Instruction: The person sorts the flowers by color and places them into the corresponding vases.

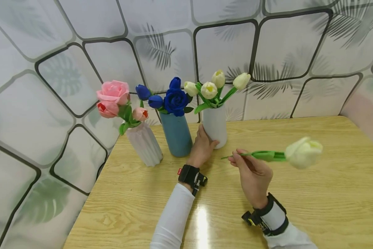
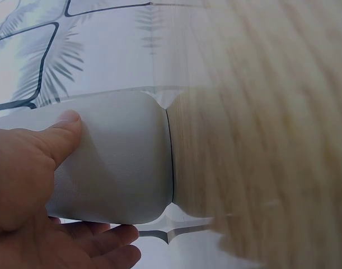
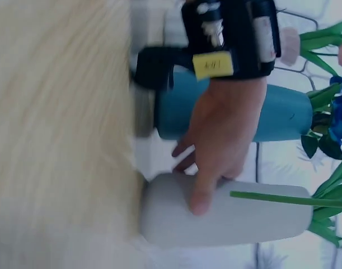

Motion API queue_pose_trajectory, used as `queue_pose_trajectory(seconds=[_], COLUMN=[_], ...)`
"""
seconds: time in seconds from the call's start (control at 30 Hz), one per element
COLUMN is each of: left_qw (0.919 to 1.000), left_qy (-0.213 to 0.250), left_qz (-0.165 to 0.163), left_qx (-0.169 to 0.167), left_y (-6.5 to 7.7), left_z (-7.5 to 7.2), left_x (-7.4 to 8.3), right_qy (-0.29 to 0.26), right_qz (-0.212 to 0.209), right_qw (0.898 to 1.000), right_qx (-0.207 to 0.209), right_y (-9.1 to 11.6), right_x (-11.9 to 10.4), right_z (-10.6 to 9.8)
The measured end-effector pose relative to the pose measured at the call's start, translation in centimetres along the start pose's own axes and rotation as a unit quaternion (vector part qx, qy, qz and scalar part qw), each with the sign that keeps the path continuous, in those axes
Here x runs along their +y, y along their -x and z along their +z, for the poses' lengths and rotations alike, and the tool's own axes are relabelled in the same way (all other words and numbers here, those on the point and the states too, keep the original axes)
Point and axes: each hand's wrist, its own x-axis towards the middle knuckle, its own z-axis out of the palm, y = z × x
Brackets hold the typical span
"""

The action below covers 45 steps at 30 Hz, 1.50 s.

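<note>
My left hand [image 1: 201, 148] holds the lower part of a white vase [image 1: 215, 124]. In the left wrist view, the thumb [image 2: 64, 134] lies across the vase while the other fingers [image 2: 106, 241] pass along its opposite side. Several white tulips [image 1: 209, 90] with green leaves stand in that vase. To the right, my right hand [image 1: 255, 174] pinches the green stem of a single white tulip [image 1: 302, 153] near its lower end. This tulip lies sideways above the table, its bloom pointing right. The right wrist view shows its stem [image 3: 271, 198] in front of the white vase.
Left of the white vase stands a blue vase [image 1: 176, 135] with blue flowers [image 1: 175, 100]. Farther left is a pale pink ribbed vase [image 1: 145, 145] with pink flowers [image 1: 113, 92]. All stand on a wooden table [image 1: 127, 211] before a patterned backdrop [image 1: 226, 48].
</note>
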Motion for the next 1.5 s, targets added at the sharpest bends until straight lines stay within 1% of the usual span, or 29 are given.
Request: queue_pose_trajectory(seconds=[0.03,0.07,0.1,0.17,0.2,0.27,0.33,0.4,0.53,0.63,0.7,0.77,0.83,0.87,0.93,0.97,1.03,1.07,1.1,1.17,1.23,1.3,1.4,1.47,1.5], left_qw=[1.0000,1.0000,1.0000,1.0000,1.0000,1.0000,0.9999,0.9999,0.9998,0.9997,0.9996,0.9995,0.9995,0.9995,0.9994,0.9994,0.9994,0.9995,0.9995,0.9995,0.9995,0.9995,0.9996,0.9995,0.9994], left_qy=[0.002,0.001,0.001,0.002,0.003,0.004,0.008,0.010,0.008,0.002,-0.001,-0.004,-0.004,-0.002,0.000,0.000,-0.001,-0.004,-0.007,-0.012,-0.016,-0.016,-0.013,-0.010,-0.011], left_qz=[0.000,0.000,0.000,0.000,0.000,0.002,0.005,0.011,0.015,0.018,0.021,0.024,0.027,0.027,0.028,0.028,0.026,0.025,0.024,0.021,0.019,0.017,0.020,0.024,0.026], left_qx=[0.000,0.000,0.000,0.000,0.000,-0.002,-0.004,-0.003,0.010,0.016,0.016,0.017,0.019,0.019,0.019,0.019,0.021,0.021,0.022,0.023,0.021,0.019,0.018,0.020,0.020], left_y=[0.0,0.0,-0.1,-0.1,-0.1,0.0,0.0,0.0,0.0,0.0,0.0,0.1,0.1,0.1,0.0,0.0,0.0,0.0,0.0,0.1,0.1,0.1,0.1,0.1,0.1], left_z=[0.0,-0.1,-0.1,-0.1,0.0,0.1,0.2,0.2,0.2,0.1,0.1,0.2,0.2,0.2,0.3,0.3,0.3,0.3,0.3,0.2,0.2,0.3,0.2,0.2,0.2], left_x=[0.0,0.0,-0.1,-0.1,-0.1,-0.2,-0.2,-0.2,-0.2,-0.2,-0.3,-0.3,-0.3,-0.3,-0.3,-0.3,-0.3,-0.3,-0.3,-0.3,-0.3,-0.3,-0.2,-0.3,-0.3], right_qy=[0.022,0.052,0.085,0.121,0.132,0.132,0.117,0.134,0.162,0.172,0.181,0.200,0.226,0.239,0.286,0.311,0.352,0.370,0.385,0.399,0.396,0.396,0.396,0.405,0.408], right_qz=[0.003,-0.007,-0.024,-0.065,-0.095,-0.171,-0.212,-0.232,-0.250,-0.253,-0.238,-0.188,-0.129,-0.098,-0.039,-0.031,-0.032,-0.041,-0.053,-0.091,-0.109,-0.126,-0.138,-0.142,-0.140], right_qw=[1.000,0.998,0.996,0.990,0.986,0.976,0.970,0.963,0.954,0.952,0.954,0.961,0.962,0.961,0.948,0.939,0.923,0.915,0.908,0.900,0.901,0.899,0.899,0.893,0.892], right_qx=[-0.012,-0.023,-0.034,-0.037,-0.032,-0.005,0.017,0.026,0.022,0.008,-0.010,-0.045,-0.086,-0.103,-0.135,-0.145,-0.153,-0.154,-0.154,-0.148,-0.140,-0.135,-0.127,-0.134,-0.136], right_y=[-0.1,-0.2,-0.5,-1.1,-1.5,-2.4,-3.3,-4.1,-6.0,-7.4,-8.0,-8.3,-8.5,-8.6,-8.9,-9.1,-9.7,-10.1,-10.5,-11.4,-12.3,-13.0,-13.9,-14.2,-14.4], right_x=[-0.3,-0.6,-1.0,-1.7,-2.1,-2.5,-2.7,-3.1,-3.4,-3.5,-3.1,-2.1,-1.0,-0.5,-0.1,0.0,0.0,0.0,0.0,0.2,0.2,0.1,-0.2,-0.3,-0.3], right_z=[0.1,0.2,0.4,0.9,1.3,2.0,2.7,3.1,3.8,4.1,3.9,3.2,2.5,2.3,2.0,2.1,2.4,2.6,2.8,3.2,3.5,3.7,3.8,3.8,3.9])
